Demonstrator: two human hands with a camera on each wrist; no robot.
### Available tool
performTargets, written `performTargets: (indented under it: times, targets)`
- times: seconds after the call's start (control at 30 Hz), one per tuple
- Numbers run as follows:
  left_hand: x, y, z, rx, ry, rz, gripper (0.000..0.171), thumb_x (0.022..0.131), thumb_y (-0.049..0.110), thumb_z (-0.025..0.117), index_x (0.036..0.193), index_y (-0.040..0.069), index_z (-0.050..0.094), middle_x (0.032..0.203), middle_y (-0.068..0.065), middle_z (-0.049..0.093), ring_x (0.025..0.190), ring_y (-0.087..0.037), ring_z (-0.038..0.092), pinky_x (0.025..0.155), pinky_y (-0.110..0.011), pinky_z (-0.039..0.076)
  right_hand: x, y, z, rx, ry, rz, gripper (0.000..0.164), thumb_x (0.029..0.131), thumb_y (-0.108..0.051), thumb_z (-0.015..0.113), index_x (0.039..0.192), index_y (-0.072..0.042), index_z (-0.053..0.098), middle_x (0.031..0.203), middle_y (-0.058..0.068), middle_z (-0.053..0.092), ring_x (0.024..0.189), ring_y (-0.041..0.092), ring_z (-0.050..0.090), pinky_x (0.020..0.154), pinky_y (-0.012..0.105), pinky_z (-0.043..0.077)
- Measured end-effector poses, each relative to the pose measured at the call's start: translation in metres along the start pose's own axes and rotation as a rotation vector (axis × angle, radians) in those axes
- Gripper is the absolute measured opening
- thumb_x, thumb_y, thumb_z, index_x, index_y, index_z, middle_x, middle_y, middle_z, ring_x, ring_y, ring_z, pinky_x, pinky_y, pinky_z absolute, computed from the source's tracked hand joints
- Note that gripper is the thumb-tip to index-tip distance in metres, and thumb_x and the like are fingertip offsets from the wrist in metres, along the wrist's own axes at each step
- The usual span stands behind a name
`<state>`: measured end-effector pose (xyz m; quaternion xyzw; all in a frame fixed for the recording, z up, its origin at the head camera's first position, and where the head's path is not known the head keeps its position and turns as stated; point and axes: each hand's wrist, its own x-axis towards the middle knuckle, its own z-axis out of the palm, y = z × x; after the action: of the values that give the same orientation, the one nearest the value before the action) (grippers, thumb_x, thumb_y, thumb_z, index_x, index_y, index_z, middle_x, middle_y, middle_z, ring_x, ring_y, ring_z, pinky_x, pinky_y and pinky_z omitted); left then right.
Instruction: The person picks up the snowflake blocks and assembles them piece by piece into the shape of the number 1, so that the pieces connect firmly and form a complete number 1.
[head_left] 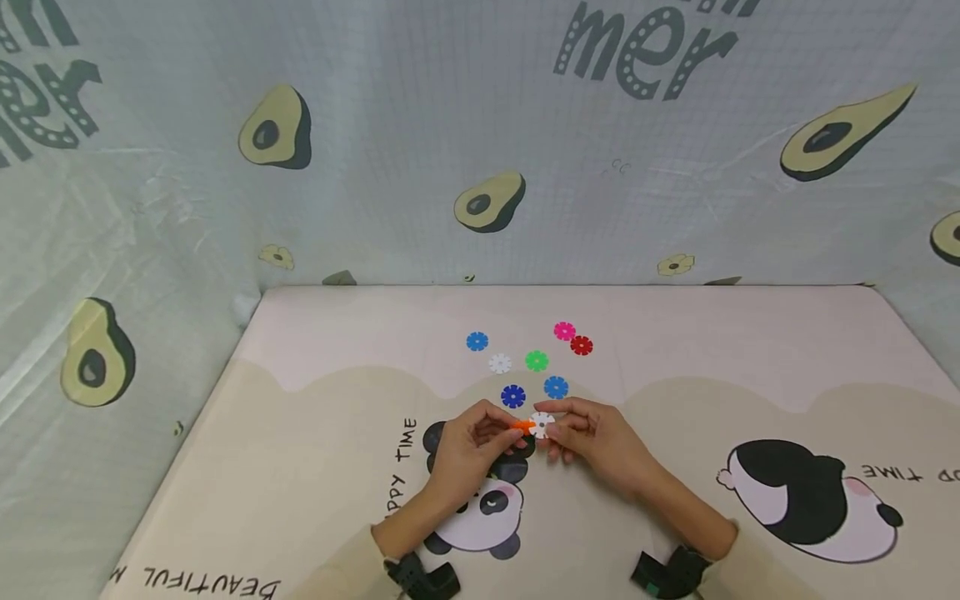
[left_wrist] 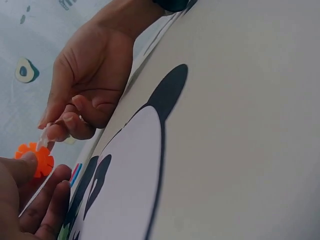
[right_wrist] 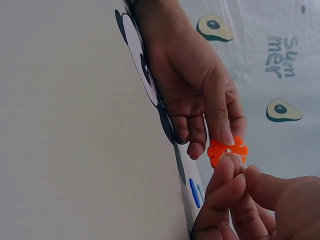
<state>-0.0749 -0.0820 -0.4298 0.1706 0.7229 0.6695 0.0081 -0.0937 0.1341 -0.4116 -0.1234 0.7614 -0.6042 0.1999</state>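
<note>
Head view: left grip (head_left: 468, 443) pinches an orange disc (head_left: 522, 427), right grip (head_left: 603, 435) pinches a white disc (head_left: 542, 424), the 2 touching right between them. Probably light, stiff plastic, maybe slick; I'd pinch the flat faces near the outer edges.

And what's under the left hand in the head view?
Parts of a printed panda, including black patches, show around the left hand, which pinches the orange disc. Whatever print lies directly beneath the hand is covered.
</note>
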Motion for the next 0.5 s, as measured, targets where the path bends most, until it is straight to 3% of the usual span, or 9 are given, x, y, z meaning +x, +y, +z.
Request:
performTargets:
  times: [0.13,0.3,0.5]
  targets:
    - [0.001,0.011,0.001,0.051,0.005,0.008,0.012,0.088,0.001,0.066,0.099,0.001,0.063,0.097,-0.011,0.069,0.076,-0.031,0.065,0.065,-0.025,0.052,0.0,-0.001,-0.002,0.004,0.028,0.001,0.036,0.093,-0.023,0.065,0.126,-0.009,0.059,0.08,0.01,0.069,0.069,0.026,0.062,0.063,0.028,0.052]
    - [0.001,0.031,0.002,0.046,-0.005,0.058,0.013,0.086,-0.003,0.068,0.097,-0.004,0.061,0.102,-0.015,0.066,0.082,-0.027,0.065,0.068,-0.029,0.052,0.0,-0.002,-0.001,0.023,0.07,0.012,0.038,0.089,-0.027,0.069,0.119,-0.006,0.062,0.08,0.011,0.07,0.068,0.025,0.062,0.06,0.026,0.049]
    - [0.0,0.03,0.001,0.028,-0.025,0.07,0.025,0.081,-0.004,0.072,0.103,-0.004,0.06,0.102,-0.016,0.063,0.081,-0.021,0.063,0.069,-0.029,0.053,-0.002,-0.004,0.004,0.065,0.072,0.019,0.038,0.088,-0.022,0.071,0.118,-0.002,0.06,0.082,0.014,0.07,0.067,0.022,0.063,0.058,0.023,0.049]
